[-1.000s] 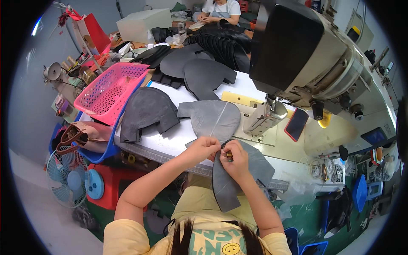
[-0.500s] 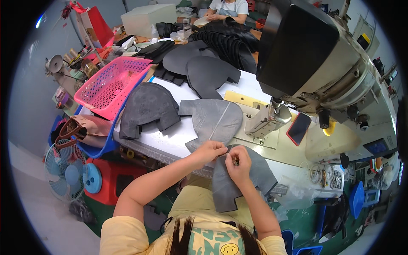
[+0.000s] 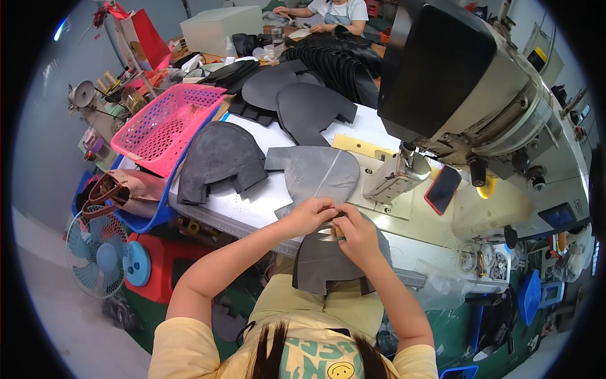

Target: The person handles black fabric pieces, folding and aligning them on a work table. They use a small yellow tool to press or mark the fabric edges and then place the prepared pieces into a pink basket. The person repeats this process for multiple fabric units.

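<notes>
A dark grey leather-like panel [image 3: 334, 265], rounded at one end with notched cutouts along its lower side, hangs over the table's front edge and my lap. At its top edge my left hand [image 3: 310, 215] is closed, pinching the material. Right beside it, fingertips nearly touching, my right hand [image 3: 357, 237] is closed too, with small thread snips [image 3: 328, 235] held in the palm, their pointed metal blades showing. The exact pinch point is hidden by the fingers. Just beyond my hands, a similar grey panel [image 3: 322, 174] with a pale line down it lies on the table.
A sewing machine [image 3: 442, 76] looms at the right, with a red-rimmed phone [image 3: 444, 189] beside it. More dark panels [image 3: 221, 158] lie left and behind. At the left are a pink basket [image 3: 158, 132] and a fan [image 3: 101, 252]. Another person [image 3: 338, 12] sits across.
My hands have come closer together. The panel has shifted left and turned, its notched side now lower. Snip blades now show at my right hand. The person across has stretched out an arm.
</notes>
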Available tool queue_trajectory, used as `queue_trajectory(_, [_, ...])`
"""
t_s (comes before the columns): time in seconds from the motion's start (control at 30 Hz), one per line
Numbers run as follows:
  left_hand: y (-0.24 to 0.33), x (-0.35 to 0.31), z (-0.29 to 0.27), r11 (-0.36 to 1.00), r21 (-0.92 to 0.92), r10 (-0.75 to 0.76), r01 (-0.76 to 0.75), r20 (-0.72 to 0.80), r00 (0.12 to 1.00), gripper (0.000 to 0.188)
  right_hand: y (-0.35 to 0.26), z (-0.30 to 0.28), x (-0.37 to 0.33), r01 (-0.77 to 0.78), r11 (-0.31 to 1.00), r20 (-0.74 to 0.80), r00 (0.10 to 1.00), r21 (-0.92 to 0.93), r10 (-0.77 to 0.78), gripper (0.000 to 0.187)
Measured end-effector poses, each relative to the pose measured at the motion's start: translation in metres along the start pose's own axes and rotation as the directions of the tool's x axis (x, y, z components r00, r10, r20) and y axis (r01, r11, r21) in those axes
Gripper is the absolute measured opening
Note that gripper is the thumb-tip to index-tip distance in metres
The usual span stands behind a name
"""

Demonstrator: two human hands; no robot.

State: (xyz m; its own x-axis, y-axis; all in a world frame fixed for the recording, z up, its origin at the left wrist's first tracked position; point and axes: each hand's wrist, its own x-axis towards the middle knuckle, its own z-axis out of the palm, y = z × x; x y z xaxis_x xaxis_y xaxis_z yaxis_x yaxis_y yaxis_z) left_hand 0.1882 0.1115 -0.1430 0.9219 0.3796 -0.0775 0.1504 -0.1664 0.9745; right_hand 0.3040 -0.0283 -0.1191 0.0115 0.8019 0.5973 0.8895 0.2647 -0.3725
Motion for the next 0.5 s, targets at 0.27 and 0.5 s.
queue_trajectory(0.27, [-0.015,0.015,-0.063,0.972,0.196,-0.064,0.126,-0.296,0.953,0.020,-0.035,0.007,-0.027,0.085,0.988,0.148,0.983,0.127,-0.104,0.014])
queue_trajectory(0.5, [-0.008,0.019,-0.049,0.892,0.397,-0.047,0.215,-0.393,0.919,0.020,-0.036,0.045,-0.015,0.051,0.999,0.135,0.989,0.017,-0.053,0.018])
